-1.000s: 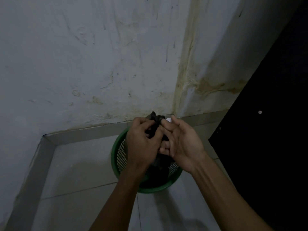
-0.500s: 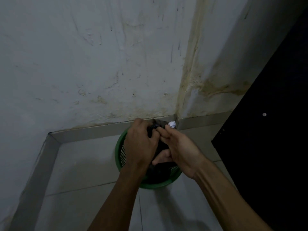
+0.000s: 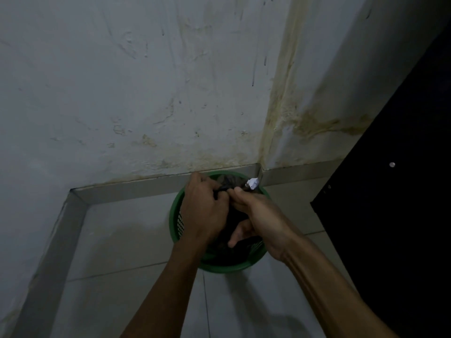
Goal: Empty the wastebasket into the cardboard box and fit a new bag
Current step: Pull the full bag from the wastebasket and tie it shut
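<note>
A round green wastebasket (image 3: 176,224) with mesh sides stands on the tiled floor (image 3: 117,252) in the corner of stained walls (image 3: 136,89), lined with a black bag (image 3: 229,251). Directly above it, the left hand (image 3: 203,213) and right hand (image 3: 262,219) both pinch the bag's gathered top. A white paper scrap (image 3: 252,183) sits at the basket's 1 o'clock rim.

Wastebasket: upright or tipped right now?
Upright. The green wastebasket stands on the floor tiles, rim up, while the left hand and right hand bunch the black bag above it.
</note>
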A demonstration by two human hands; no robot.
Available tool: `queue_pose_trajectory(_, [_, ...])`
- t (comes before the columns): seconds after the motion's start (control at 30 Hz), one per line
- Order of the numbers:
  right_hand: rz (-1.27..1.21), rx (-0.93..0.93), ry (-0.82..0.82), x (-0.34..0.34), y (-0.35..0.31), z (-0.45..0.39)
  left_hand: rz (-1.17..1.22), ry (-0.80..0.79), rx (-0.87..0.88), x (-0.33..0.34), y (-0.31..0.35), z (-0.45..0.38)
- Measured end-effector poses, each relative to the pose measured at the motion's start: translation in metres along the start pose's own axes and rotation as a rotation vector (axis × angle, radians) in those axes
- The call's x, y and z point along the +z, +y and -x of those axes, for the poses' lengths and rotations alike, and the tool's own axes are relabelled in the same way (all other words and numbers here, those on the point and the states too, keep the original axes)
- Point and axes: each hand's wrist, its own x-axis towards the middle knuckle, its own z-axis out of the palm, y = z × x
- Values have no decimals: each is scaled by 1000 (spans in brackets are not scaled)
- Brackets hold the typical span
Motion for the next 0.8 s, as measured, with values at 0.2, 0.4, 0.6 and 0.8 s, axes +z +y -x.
queue_pose_trajectory(0.2, [17,-100,176,-5,-1,-9,499,-207,-246,-11,1,-4])
queue_pose_trajectory(0.4, [-3,-206,278,-5,11,-21,956,-351,-590,-11,2,-5])
queue_pose_trajectory(0.6, [-133,-194,226,-5,19,-27,1107,-387,-594,-9,12,-3])
queue_pose_trajectory(0.8, [-44,-282,242,-12,19,-26,1018,-343,-620,-12,15,-3])
